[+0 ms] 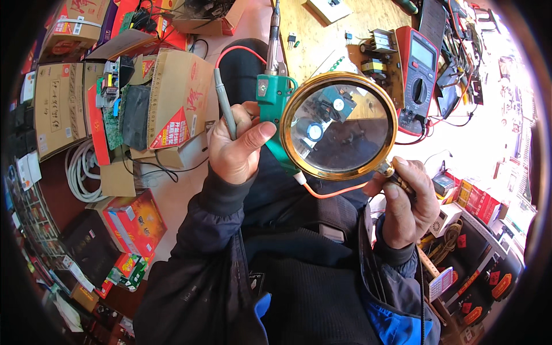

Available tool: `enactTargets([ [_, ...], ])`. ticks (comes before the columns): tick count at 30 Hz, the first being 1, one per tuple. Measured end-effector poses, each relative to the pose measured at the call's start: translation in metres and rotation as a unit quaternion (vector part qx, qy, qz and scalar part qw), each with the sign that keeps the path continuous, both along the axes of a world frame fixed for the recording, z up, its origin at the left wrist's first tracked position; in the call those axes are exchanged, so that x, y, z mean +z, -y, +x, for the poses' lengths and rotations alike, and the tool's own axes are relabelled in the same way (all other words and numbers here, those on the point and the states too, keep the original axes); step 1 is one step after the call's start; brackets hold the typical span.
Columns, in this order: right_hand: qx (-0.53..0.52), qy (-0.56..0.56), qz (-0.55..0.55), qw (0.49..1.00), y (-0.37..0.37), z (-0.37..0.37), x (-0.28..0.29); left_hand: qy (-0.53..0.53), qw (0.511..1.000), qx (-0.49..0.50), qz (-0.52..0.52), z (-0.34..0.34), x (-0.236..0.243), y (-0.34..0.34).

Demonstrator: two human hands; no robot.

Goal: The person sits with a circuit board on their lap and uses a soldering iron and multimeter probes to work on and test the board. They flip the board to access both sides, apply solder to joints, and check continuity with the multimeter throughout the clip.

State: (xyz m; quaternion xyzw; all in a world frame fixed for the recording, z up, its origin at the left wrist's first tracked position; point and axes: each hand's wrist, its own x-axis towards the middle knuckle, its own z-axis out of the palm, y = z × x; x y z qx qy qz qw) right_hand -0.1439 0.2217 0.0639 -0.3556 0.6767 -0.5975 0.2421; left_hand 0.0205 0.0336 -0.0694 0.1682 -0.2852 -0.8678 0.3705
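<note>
- left of the magnifying glass (344, 129), a green soldering tool (268, 98) is held in the left hand (237, 148); its fingers are clamped round the tool's body, and the thumb is pressed against it.
- by the same hand a grey pen-shaped probe (225, 103) is gripped, farther left of the glass, with a thin red wire (238, 48) led in a loop from its upper end.
- below and right of the glass, its handle is pinched by the right hand (407, 202), whose fingers are clamped on it.
- within the lens, dark parts and two pale round spots are seen; whether these are reflected or seen through cannot be told.
- just under the glass, an orange cord (322, 196) is led from the tool's white lower end toward the right hand.
- above the glass, a small black component (292, 39) is laid on a wooden table (307, 40).
- above and right of the glass, a finned heat sink (382, 41) and a red-edged multimeter (420, 86) are placed near each other.
- well left of the glass, a cardboard box (183, 95), a green circuit board (112, 127) and coiled white cable (81, 172) are seen.
</note>
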Motion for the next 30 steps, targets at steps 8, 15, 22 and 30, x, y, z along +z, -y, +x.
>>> enactTargets([
  [8,0.018,-0.029,0.009,0.999,0.002,-0.006,0.012,0.152,0.987,-0.01,0.056,0.002,0.025,0.001],
  [15,0.016,-0.022,0.011,1.0,0.006,-0.012,0.014,0.137,0.989,-0.016,0.05,0.001,0.026,0.003],
  [22,0.014,-0.02,-0.001,1.0,0.006,-0.015,0.015,0.133,0.99,-0.017,0.036,0.001,0.028,0.004],
  [30,0.013,-0.001,-0.007,1.0,0.008,-0.015,0.016,0.134,0.99,-0.02,0.038,0.002,0.027,0.005],
])
